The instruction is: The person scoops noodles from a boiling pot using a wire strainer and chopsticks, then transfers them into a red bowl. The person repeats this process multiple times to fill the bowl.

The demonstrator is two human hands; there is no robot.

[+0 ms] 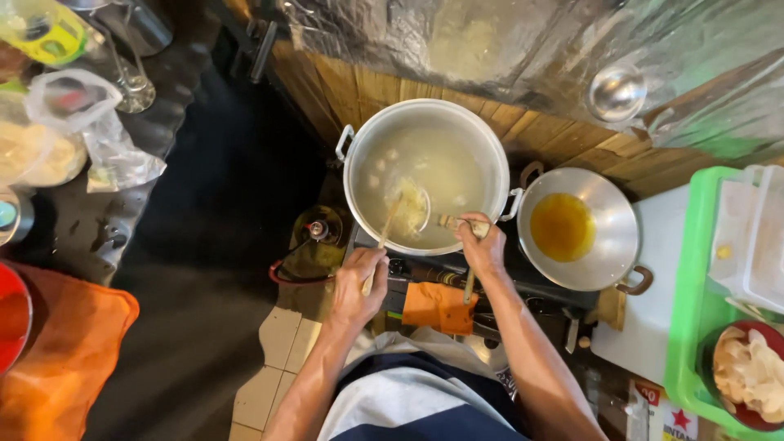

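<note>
A large aluminium pot (482, 143) of pale broth with small balls floating in it stands on a gas stove (425, 273). My left hand (357, 282) grips wooden chopsticks (384, 237) whose tips reach into noodles inside a strainer ladle (412, 208) in the pot. My right hand (482, 245) holds that ladle's wooden handle (447, 220) at the pot's near rim.
A wok (612, 245) with yellow oil sits on the burner to the right. Further right a green tray (690, 327) carries white containers and a red bowl of crackers (750, 374). An orange cloth (439, 306) hangs at the stove front. Bags and a glass stand at the left.
</note>
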